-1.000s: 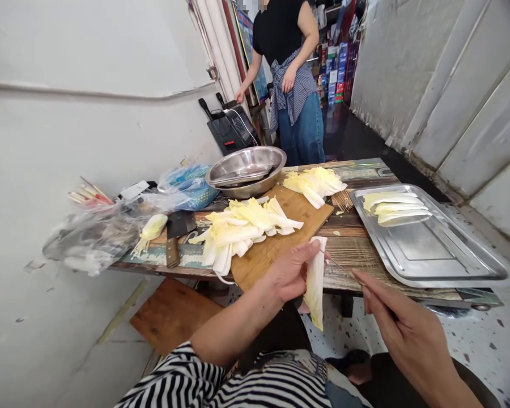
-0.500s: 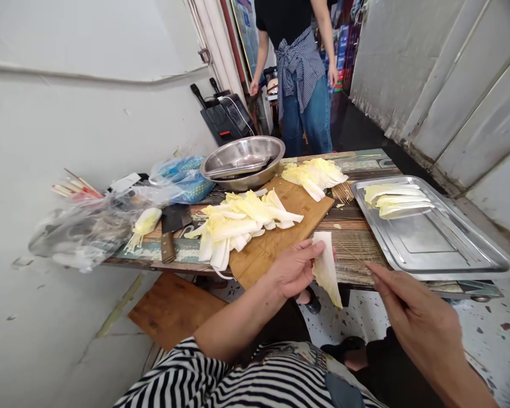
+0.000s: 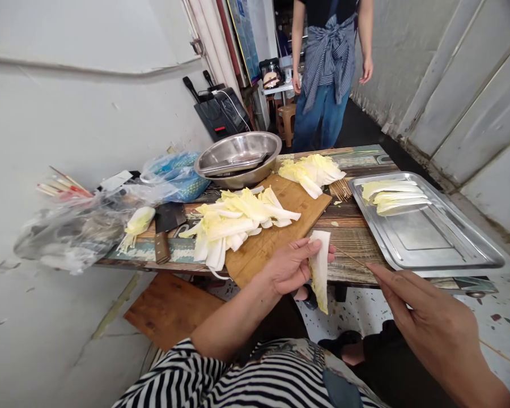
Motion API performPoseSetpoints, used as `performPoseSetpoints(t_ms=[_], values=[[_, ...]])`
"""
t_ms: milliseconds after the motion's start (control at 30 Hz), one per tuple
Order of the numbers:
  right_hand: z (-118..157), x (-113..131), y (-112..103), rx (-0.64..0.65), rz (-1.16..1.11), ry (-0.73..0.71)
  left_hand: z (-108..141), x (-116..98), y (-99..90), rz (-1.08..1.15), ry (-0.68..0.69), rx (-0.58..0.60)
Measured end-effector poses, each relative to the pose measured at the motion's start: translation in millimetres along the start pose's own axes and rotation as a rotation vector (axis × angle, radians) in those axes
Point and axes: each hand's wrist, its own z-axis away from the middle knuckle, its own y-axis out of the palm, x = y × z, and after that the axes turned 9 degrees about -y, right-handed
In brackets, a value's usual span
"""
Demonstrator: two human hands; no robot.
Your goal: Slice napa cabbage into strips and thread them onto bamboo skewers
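Note:
My left hand (image 3: pixel 295 266) pinches a white and yellow cabbage leaf (image 3: pixel 320 272) near its top, and the leaf hangs down past the table's front edge. My right hand (image 3: pixel 425 311) is closed on a thin wooden skewer (image 3: pixel 351 258), whose far end reaches the leaf by my left fingers; whether it has pierced the leaf cannot be made out. A pile of cut cabbage leaves (image 3: pixel 238 221) lies on the wooden cutting board (image 3: pixel 276 246), and a smaller pile (image 3: pixel 312 171) lies at its back. On the metal tray (image 3: pixel 425 241) at the right are several leaves (image 3: pixel 397 198) with skewers.
A steel basin (image 3: pixel 238 161) stands at the back. At the left are a cleaver (image 3: pixel 162 238), a small cabbage piece (image 3: pixel 139 221) and plastic bags (image 3: pixel 80 232). Loose skewers (image 3: pixel 341 190) lie beside the board. Beyond the table stands a person (image 3: pixel 329 73).
The skewer's tip now meets the leaf beside my left fingers, and the leaf has turned more edge-on. The person behind the table has shifted right in the view.

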Motion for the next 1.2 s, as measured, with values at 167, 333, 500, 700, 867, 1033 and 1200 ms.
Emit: performPoseSetpoints(t_ms=[167, 333, 500, 700, 867, 1033, 1200], values=[[1.3, -0.5, 0.0, 0.002, 0.061, -0.037, 0.5, -0.2, -2.3, -0.044, -0.041, 0.013], [2.1, -0.6, -0.7, 0.003, 0.037, -0.041, 2.4, 0.2, -1.2, -0.05, -0.048, 0.011], [3.1, -0.6, -4.3, 0.022, 0.033, -0.027, 2.5, 1.6, -0.1, -0.044, -0.028, -0.009], [3.5, -5.5, -15.8, 0.049, -0.018, -0.053, 3.5, 2.8, -3.4, -0.111, -0.041, 0.018], [4.7, -10.3, -24.9, 0.106, -0.023, -0.091, 6.8, 3.7, -2.4, -0.186, -0.062, 0.029], [5.7, -11.0, -25.0, 0.127, -0.025, -0.11, 7.2, 4.0, -0.4, -0.207, -0.072, 0.008], [6.3, -12.6, -19.6, 0.05, -0.102, -0.064, 6.4, 7.6, -1.9, -0.236, -0.069, 0.058]])
